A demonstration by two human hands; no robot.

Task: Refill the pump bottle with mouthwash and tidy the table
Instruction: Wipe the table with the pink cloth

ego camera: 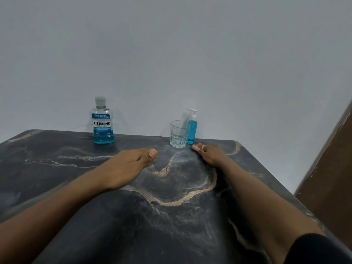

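A capped Listerine mouthwash bottle (pixel 102 122), about a third full of blue liquid, stands upright at the table's far edge, left of centre. A small pump bottle (pixel 191 130) with blue liquid and a white pump head stands at the far edge, right of centre. My left hand (pixel 131 162) rests on the table between the two bottles, fingers curled, holding nothing. My right hand (pixel 208 153), a ring on one finger, lies on the table just in front of the pump bottle, close to it but not gripping it.
An empty clear glass tumbler (pixel 178 134) stands touching the pump bottle's left side. The dark marble-patterned table (pixel 171 216) meets a plain grey wall at its far edge. A brown wooden panel (pixel 329 178) runs along the table's right side.
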